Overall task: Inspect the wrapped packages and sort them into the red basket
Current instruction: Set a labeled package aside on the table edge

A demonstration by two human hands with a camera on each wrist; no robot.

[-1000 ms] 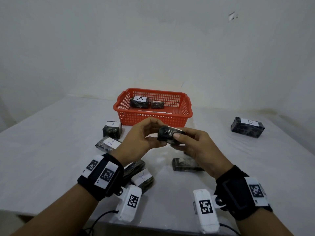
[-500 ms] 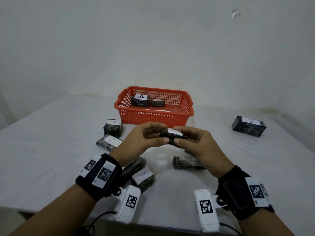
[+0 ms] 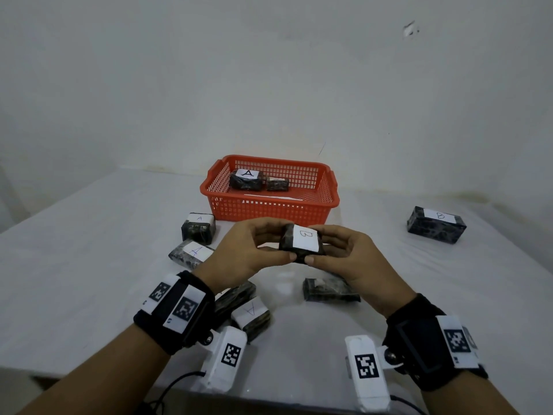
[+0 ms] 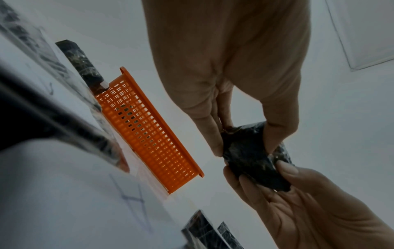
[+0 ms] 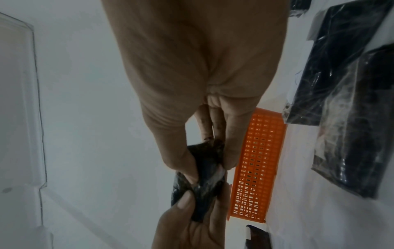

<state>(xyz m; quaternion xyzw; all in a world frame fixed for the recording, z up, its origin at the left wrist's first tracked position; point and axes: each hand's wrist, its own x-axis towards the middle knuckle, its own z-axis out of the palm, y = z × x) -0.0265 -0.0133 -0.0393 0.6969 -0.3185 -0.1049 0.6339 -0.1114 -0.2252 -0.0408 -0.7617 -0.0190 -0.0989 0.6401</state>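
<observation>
Both hands hold one small dark wrapped package (image 3: 302,243) above the table, just in front of the red basket (image 3: 270,205). Its white label, marked B, faces up. My left hand (image 3: 251,250) pinches its left end between thumb and fingers; my right hand (image 3: 347,253) pinches the right end. In the left wrist view the package (image 4: 253,156) sits between both sets of fingertips, and the right wrist view shows the same package (image 5: 204,178). Two wrapped packages lie in the basket, one (image 3: 246,178) labelled A, the other (image 3: 277,183) smaller.
Loose packages lie on the white table: two marked A at the left (image 3: 199,227) (image 3: 191,253), two under my left wrist (image 3: 251,316), one unlabelled (image 3: 327,290) below my right hand, one marked B (image 3: 436,224) far right. A white wall stands behind.
The package has been turned in my fingers so that its white label B now faces up. Both hands have stayed in front of the basket.
</observation>
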